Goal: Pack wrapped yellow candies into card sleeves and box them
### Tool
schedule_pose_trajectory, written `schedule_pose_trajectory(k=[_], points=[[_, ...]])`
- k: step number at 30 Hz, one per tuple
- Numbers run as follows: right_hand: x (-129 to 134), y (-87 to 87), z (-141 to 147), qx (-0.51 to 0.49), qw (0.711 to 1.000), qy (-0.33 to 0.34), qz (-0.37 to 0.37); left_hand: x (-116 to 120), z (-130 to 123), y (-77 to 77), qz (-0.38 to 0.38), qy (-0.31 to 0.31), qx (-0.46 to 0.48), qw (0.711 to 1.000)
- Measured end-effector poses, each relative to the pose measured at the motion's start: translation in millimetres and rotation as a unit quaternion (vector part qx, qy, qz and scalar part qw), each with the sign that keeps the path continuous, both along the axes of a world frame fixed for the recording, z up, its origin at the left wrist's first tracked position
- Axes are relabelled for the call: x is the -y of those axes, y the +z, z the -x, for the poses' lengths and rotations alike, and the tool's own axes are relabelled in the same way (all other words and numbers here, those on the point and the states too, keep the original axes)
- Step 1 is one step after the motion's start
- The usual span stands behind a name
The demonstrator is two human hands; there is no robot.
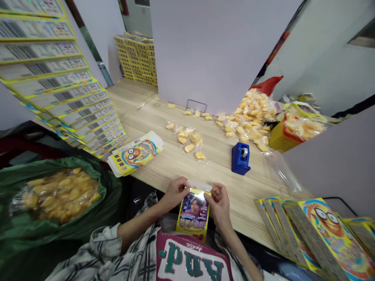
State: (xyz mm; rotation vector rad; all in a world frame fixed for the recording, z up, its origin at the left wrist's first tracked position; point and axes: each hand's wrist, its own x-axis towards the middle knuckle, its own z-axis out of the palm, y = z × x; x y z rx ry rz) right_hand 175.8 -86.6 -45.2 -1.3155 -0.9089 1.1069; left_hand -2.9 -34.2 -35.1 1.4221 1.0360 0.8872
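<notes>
A yellow cardboard box (191,222) with a glossy printed front stands in front of my chest at the table's near edge. My left hand (176,192) pinches its upper left corner. On the upper right corner, my right hand (219,203) is closed, thumb on the printed front and fingers curled behind. Between the two hands, a whitish flap (199,185) spans the top of the box. Farther up the table lie several small yellow pieces in clear wrappers (189,138). To the right of them sits a blue tape dispenser (240,158).
Flat printed cartons (136,152) lie left, below a tall stack of boxes (64,82). A green bag (108,195) holds wrapped yellow pieces. On the right are a wrapped-piece heap (254,111), a yellow basket (283,136) and more boxes (334,230). A pale partition (222,50) rises behind.
</notes>
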Motion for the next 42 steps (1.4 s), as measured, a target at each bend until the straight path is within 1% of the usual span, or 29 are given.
schedule_pose_trajectory(k=[3, 5, 7, 8, 11, 13, 15, 18, 20, 23, 27, 30, 33, 36, 39, 42], points=[[-1, 7.8, -6, 0.011, 0.998, 0.066, 0.007, 1, -1, -5.8, 0.014, 0.005, 0.015, 1.000], [0, 13.0, -11, 0.032, 0.994, 0.101, 0.000, 0, 2, -5.2, -0.015, -0.030, 0.007, 0.999], [1, 17.4, -14, 0.050, 0.993, 0.107, -0.006, -1, 6, -0.4, -0.044, -0.075, -0.014, 0.996], [1, 19.1, -15, 0.055, 0.992, 0.111, -0.007, -2, 8, 2.7, -0.046, -0.090, -0.019, 0.995], [0, 22.9, -17, 0.080, 0.988, 0.133, -0.015, -4, 10, 10.3, 0.003, -0.096, 0.010, 0.995], [-4, 25.2, -18, 0.117, 0.982, 0.144, -0.019, -6, 9, 11.3, 0.039, -0.091, 0.031, 0.995], [-8, 27.8, -19, 0.137, 0.980, 0.141, -0.005, -9, 6, 10.1, 0.076, -0.086, 0.049, 0.992], [-16, 32.1, -23, 0.135, 0.981, 0.137, 0.014, -17, 0, 9.6, 0.140, -0.064, 0.083, 0.985], [-20, 34.9, -25, 0.151, 0.979, 0.134, 0.012, -21, -3, 12.1, 0.157, -0.062, 0.096, 0.981], [-19, 38.1, -25, 0.157, 0.979, 0.130, 0.006, -22, -3, 17.9, 0.138, -0.084, 0.089, 0.983], [-9, 39.3, -23, 0.119, 0.984, 0.129, -0.012, -20, 1, 20.9, 0.083, -0.097, 0.050, 0.991], [-10, 37.2, -23, 0.107, 0.986, 0.126, 0.004, -27, 1, 20.4, 0.082, -0.121, 0.022, 0.989], [-18, 35.4, -27, 0.125, 0.985, 0.115, 0.019, -39, -2, 22.0, 0.077, -0.148, 0.011, 0.986], [-23, 39.3, -30, 0.168, 0.977, 0.127, 0.010, -43, -1, 26.5, 0.057, -0.176, 0.002, 0.983], [-18, 47.9, -28, 0.199, 0.969, 0.143, -0.021, -37, 4, 31.8, -0.007, -0.187, -0.020, 0.982], [-6, 53.9, -25, 0.196, 0.967, 0.156, -0.050, -28, 11, 37.2, -0.081, -0.188, -0.052, 0.977]])
